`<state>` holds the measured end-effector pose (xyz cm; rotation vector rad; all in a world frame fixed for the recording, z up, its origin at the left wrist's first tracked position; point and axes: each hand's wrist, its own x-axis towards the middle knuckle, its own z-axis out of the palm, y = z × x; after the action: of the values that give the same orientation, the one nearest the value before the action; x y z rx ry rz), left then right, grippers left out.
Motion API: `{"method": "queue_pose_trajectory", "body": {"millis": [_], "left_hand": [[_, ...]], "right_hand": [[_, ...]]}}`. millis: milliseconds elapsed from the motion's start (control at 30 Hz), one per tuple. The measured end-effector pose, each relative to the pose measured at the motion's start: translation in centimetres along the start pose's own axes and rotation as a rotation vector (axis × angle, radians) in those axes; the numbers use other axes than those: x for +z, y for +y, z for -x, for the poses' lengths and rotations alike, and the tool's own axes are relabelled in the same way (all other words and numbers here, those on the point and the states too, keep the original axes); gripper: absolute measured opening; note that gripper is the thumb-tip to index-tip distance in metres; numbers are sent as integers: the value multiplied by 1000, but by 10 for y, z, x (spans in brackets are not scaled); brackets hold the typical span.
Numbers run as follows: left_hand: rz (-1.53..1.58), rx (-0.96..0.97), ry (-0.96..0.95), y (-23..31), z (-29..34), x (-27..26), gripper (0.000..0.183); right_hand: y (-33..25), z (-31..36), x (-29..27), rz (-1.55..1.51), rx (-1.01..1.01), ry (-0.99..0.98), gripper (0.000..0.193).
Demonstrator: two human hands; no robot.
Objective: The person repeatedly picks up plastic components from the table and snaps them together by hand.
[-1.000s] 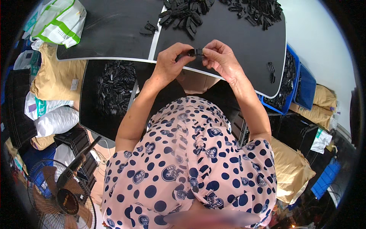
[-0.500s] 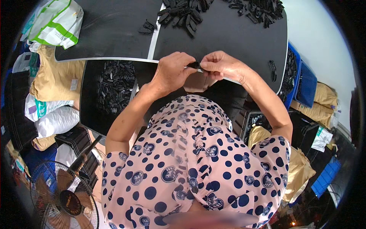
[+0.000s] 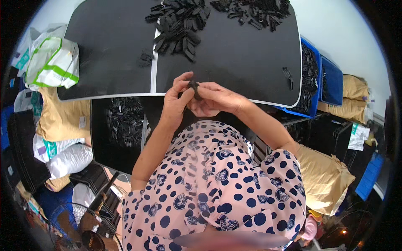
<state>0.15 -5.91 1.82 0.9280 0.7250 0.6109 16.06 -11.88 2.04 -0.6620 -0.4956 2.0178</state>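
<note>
My left hand (image 3: 176, 99) and my right hand (image 3: 216, 98) meet just in front of the table's near edge. Pinched between the fingers of both is a small black plastic part (image 3: 194, 85), whose exact kind I cannot make out. Fingertips cover much of it. Beyond the hands, a heap of similar slim black plastic pieces (image 3: 178, 31) lies across the table's white seam. Another heap (image 3: 257, 12) spreads at the far right, and two loose pieces (image 3: 288, 78) lie near the right edge.
A black table (image 3: 113, 54) fills the far side. Left of my lap, a lower black surface holds many black pieces (image 3: 125, 121). A blue bin (image 3: 315, 104) of parts stands right of the table. Around me are a white-and-green bag (image 3: 54, 67), paper sacks (image 3: 326, 180) and a fan (image 3: 90, 234).
My hands have come closer together, and both now close round the small black part. The view has shifted, so the table sits lower in the picture.
</note>
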Motion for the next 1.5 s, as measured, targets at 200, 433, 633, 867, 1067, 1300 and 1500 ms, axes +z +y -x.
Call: {"method": "queue_pose_trajectory", "body": {"millis": [200, 433, 633, 867, 1067, 1300, 1500], "left_hand": [[-47, -90, 24, 5, 11, -9, 22], [-1326, 325, 484, 42, 67, -157, 19], [-1915, 427, 513, 69, 66, -182, 31], [-1661, 601, 283, 67, -39, -139, 31], [-1719, 553, 115, 51, -75, -150, 27], [-292, -7, 124, 22, -62, -118, 21], [119, -34, -78, 16, -48, -56, 28]], "right_hand": [[-6, -7, 3, 327, 77, 54, 33], [-133, 3, -161, 2018, -615, 904, 40], [-190, -4, -237, 2272, -62, 992, 27], [-157, -19, -195, 2125, -670, 841, 28], [-89, -3, -163, 860, -408, 689, 11], [-44, -4, -107, 541, -394, 682, 13], [-28, -24, -29, 299, -370, 469, 21]]}}
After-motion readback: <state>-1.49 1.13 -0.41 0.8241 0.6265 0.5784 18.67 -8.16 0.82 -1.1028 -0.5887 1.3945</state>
